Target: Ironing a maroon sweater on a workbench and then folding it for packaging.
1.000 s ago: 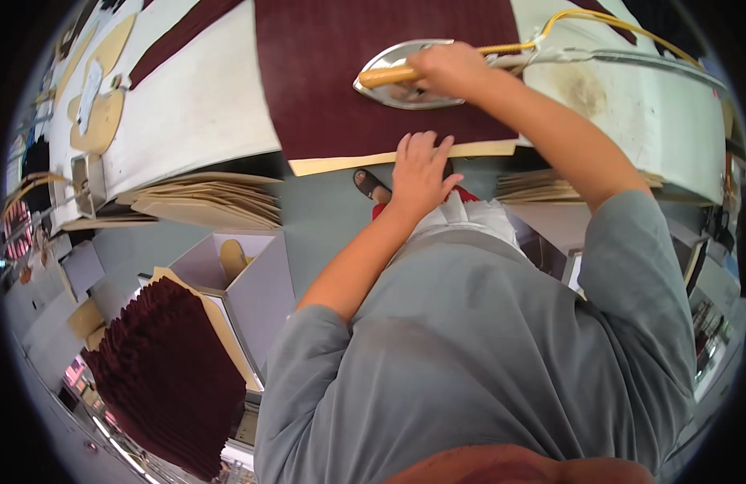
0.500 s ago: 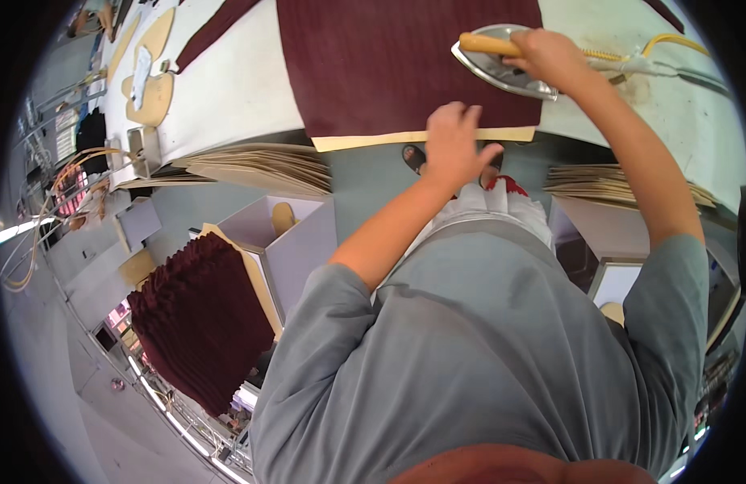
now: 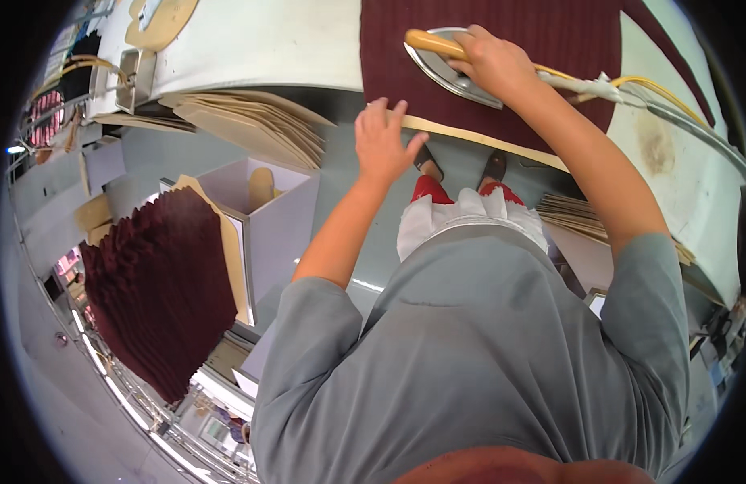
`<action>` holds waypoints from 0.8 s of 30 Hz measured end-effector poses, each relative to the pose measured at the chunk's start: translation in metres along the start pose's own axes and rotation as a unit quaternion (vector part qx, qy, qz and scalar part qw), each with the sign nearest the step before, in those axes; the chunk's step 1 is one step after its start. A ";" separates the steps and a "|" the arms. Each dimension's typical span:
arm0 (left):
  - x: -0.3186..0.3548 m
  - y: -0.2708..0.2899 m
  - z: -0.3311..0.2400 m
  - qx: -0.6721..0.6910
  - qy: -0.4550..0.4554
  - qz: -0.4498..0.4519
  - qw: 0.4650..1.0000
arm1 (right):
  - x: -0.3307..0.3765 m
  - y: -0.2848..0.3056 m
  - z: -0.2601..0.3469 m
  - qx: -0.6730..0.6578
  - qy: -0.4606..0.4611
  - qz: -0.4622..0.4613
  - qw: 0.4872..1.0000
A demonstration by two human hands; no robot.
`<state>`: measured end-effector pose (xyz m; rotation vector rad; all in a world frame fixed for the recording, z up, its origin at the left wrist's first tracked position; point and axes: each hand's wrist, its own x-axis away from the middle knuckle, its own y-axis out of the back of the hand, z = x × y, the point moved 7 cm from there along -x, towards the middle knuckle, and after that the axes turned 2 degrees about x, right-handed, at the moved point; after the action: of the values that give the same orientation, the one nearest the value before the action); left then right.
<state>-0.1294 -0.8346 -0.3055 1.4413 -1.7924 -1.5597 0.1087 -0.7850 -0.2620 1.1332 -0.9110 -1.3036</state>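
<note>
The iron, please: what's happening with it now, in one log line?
clothes iron: on maroon ribbed knit | right hand: gripping its handle | left hand: at knit's near-left corner

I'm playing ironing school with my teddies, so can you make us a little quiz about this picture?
1. Which hand holds the iron: A) left or B) right?
2. True or false: the iron's handle is blue.
3. Fill in the colour: the ribbed cloth under the iron is ____.

Key:
1. B, the right hand.
2. False; it is yellowish-brown.
3. Dark red.
</note>
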 end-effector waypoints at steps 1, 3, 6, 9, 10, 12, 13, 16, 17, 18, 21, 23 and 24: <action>0.001 0.003 0.005 0.010 -0.012 0.014 1.000 | -0.020 -0.008 0.013 -0.022 0.006 -0.003 1.000; 0.003 0.009 0.006 0.034 -0.044 0.042 0.998 | -0.054 -0.023 0.051 -0.068 0.023 0.116 0.991; 0.022 0.031 0.036 0.083 0.040 0.011 0.996 | -0.069 -0.041 0.114 -0.019 0.131 0.191 0.973; 0.110 0.041 0.093 0.042 0.208 -0.016 0.977 | -0.046 -0.034 0.142 -0.047 0.301 0.139 0.942; 0.149 0.037 0.108 0.029 0.252 0.027 0.967 | -0.041 -0.032 0.140 -0.045 0.306 0.141 0.940; 0.234 0.034 0.122 -0.017 0.314 0.093 0.945 | -0.018 -0.023 0.135 -0.006 0.364 0.144 0.920; 0.281 0.035 0.127 -0.019 0.368 0.115 0.923 | -0.006 -0.019 0.131 0.011 0.392 0.144 0.909; 0.367 0.044 0.111 0.070 0.607 0.292 0.736 | 0.031 -0.005 0.095 0.041 0.407 0.151 0.900; 0.398 0.051 0.101 0.127 0.660 0.297 0.678 | 0.040 -0.001 0.085 0.048 0.413 0.155 0.896; 0.411 0.052 0.096 0.123 0.657 0.298 0.682 | 0.049 0.004 0.073 0.054 0.418 0.158 0.893; 0.432 0.046 0.070 0.169 0.667 0.294 0.663 | 0.080 0.020 0.037 0.058 0.408 0.157 0.898; 0.431 0.040 0.054 0.198 0.671 0.295 0.651 | 0.102 0.030 0.011 0.053 0.398 0.153 0.903; 0.429 0.038 0.049 0.211 0.672 0.296 0.645 | 0.114 0.035 -0.002 0.050 0.393 0.151 0.906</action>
<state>-0.3625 -1.1772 -0.4311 1.2777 -1.2887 0.4038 0.1292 -0.9004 -0.2399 1.3759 -0.5090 -0.4618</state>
